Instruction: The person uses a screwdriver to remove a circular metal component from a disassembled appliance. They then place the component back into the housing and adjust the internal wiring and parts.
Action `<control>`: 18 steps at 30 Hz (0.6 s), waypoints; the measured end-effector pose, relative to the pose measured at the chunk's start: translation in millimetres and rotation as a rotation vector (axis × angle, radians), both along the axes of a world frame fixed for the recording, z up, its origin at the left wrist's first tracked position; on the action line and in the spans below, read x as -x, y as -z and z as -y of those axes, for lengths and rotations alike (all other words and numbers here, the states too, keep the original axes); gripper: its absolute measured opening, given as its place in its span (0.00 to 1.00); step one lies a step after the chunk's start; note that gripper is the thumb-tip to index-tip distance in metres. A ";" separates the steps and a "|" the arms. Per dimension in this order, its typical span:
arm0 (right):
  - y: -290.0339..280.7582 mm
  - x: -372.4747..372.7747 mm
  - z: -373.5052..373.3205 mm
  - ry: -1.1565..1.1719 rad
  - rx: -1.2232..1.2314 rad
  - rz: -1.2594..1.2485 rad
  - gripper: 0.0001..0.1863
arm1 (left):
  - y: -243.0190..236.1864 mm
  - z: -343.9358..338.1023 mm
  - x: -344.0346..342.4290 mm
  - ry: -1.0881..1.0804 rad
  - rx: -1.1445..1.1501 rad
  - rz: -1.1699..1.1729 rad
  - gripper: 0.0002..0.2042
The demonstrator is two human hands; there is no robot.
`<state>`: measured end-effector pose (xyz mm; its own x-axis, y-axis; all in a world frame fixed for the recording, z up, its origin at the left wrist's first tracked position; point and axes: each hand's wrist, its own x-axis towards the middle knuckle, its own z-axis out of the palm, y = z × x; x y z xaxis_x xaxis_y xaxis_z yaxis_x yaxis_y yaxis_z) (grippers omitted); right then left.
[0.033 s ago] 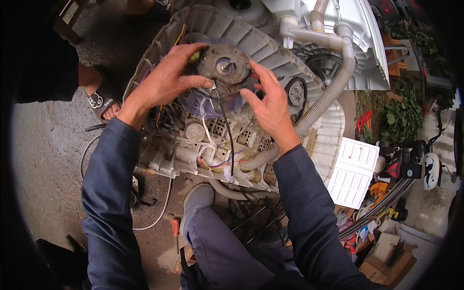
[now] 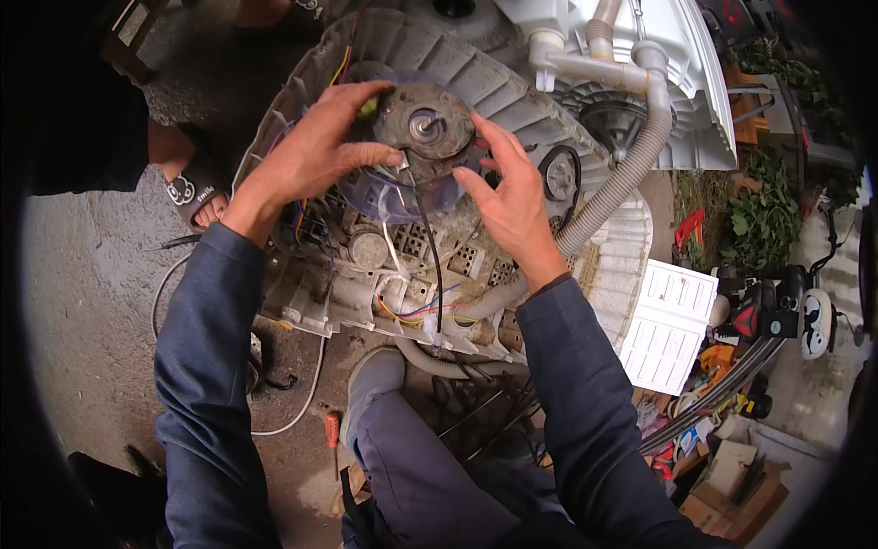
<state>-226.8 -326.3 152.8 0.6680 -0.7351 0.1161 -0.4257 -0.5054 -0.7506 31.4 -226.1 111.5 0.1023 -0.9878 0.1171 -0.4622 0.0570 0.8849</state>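
Two-handed hold on round metal part (image 2: 426, 126), central shaft facing viewer. Forearms reach forward from lower edge, roughly parallel. Left hand (image 2: 315, 146): fingers extended along upper left rim, thumb pointing right beneath; half-curled, gripping part. Right hand (image 2: 512, 201): bent fingers and thumb spread at right rim, gripping same part from opposite side. Part lies between hands, over translucent disc (image 2: 355, 196) and ribbed plastic housing (image 2: 498, 75); contact with disc unclear. Relative to earlier frame: hand poses and part position unchanged.
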 end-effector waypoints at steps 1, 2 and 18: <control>-0.4 -0.4 -0.8 -0.005 0.008 0.005 0.32 | 1.2 0.2 -0.1 0.000 0.002 -0.001 0.44; -0.8 -0.5 -1.5 0.002 0.007 0.005 0.32 | 1.3 0.5 0.2 0.000 0.004 -0.002 0.44; 4.8 -2.9 -10.3 0.049 0.081 0.017 0.32 | 2.8 2.0 -4.3 0.035 -0.063 -0.131 0.44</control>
